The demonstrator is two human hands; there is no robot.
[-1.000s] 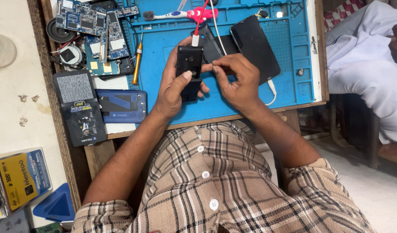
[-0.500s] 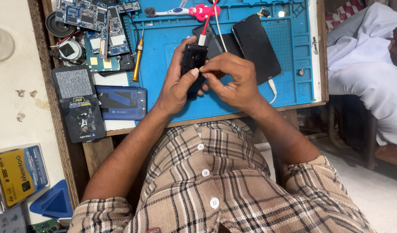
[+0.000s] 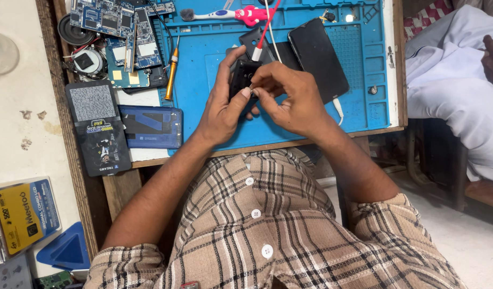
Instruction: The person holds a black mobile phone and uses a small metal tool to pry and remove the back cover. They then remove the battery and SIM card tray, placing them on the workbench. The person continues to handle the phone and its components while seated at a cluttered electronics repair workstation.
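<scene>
My left hand (image 3: 221, 109) cradled the small black device (image 3: 243, 79) from its left side, fingers wrapped behind it and the thumb pressed on its lower edge. The device stood with its long axis running away from me, above the blue repair mat (image 3: 203, 69). My right hand (image 3: 289, 99) closed in from the right, the nearer of the two to the spot being worked: thumb and forefinger were pressed together in a tight grip on something tiny at the device's lower right corner, too small to make out. Beyond the device lay a black smartphone (image 3: 317, 59), screen dark, and left of the mat an orange-handled screwdriver (image 3: 171, 72) beside loose circuit boards (image 3: 104, 18) on the desk (image 3: 150, 155).
</scene>
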